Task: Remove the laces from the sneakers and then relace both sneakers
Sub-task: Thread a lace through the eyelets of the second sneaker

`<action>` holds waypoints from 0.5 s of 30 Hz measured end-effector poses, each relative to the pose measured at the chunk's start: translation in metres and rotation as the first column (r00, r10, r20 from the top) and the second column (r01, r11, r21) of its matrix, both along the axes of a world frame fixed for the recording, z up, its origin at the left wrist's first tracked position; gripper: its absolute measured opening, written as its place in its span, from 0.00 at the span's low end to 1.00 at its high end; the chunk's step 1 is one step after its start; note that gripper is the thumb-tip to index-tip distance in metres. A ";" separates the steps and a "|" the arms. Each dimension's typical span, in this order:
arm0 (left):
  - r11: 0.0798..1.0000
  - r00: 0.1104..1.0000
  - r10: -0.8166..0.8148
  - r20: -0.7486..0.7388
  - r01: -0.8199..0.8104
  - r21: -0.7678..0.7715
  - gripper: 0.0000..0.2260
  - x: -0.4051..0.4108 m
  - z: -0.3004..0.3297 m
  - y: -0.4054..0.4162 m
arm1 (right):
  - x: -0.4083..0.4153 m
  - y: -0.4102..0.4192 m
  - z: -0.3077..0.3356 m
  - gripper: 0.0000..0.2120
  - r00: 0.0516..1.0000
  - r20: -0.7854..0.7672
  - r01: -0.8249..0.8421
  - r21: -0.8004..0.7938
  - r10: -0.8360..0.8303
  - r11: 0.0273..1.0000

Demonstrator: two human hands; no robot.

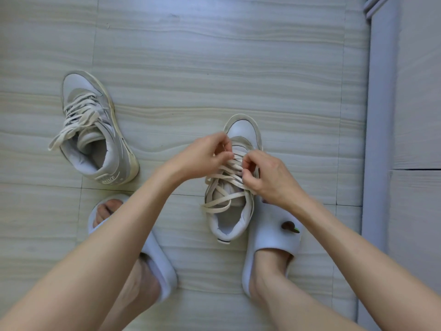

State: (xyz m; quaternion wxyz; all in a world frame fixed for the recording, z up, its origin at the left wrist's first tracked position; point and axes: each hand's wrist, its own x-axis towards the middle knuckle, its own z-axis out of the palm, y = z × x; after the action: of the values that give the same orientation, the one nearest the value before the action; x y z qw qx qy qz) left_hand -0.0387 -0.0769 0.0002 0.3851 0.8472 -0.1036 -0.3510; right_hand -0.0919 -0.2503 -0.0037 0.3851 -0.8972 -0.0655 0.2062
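While both sneakers show lace in their eyelets, I cannot tell from this one view whether the person is pulling lace out or threading it back in. Near sneaker (pixel 235 185) stands upright on the tiled floor (pixel 214 56), toe pointing away, just beside the right foot's slipper (pixel 274 232). Its cream lace (pixel 226 177) crosses the tongue in several slack, uneven rows, with loose loops spilling toward the collar. Left hand (pixel 202 156) reaches in from the left side, fingers curled and pinching lace near the toe-end rows. Right hand (pixel 267 177) sits on the right eyelet side, fingers curled around a strand mid-way up. Second sneaker (pixel 95 130) lies well apart to the left, tilted slightly, its own lace (pixel 78 113) threaded but untied, ends trailing over the collar. Judgement: early to middle stage at best; the near shoe's lacing looks loosened rather than finished, and the far shoe is untouched at this moment, so most of the work likely remains. Left foot's slipper (pixel 143 247) sits between the two sneakers, nearer the viewer. White trim or door frame (pixel 379 115) runs along the right edge. Slack loops near the collar could snag while strands are drawn through.
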 end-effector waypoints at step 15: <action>0.941 0.948 0.232 -0.217 -0.275 -0.197 0.02 -0.002 -0.002 0.002 | 0.029 -0.001 0.003 0.19 0.884 -0.462 0.127 0.096 -0.068 0.987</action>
State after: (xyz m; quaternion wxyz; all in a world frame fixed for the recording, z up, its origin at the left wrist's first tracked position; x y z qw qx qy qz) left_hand -0.0402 -0.0751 -0.0019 0.5286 0.7669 0.0054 -0.3639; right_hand -0.0630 -0.2517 -0.0005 0.4545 -0.8000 0.0595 0.3872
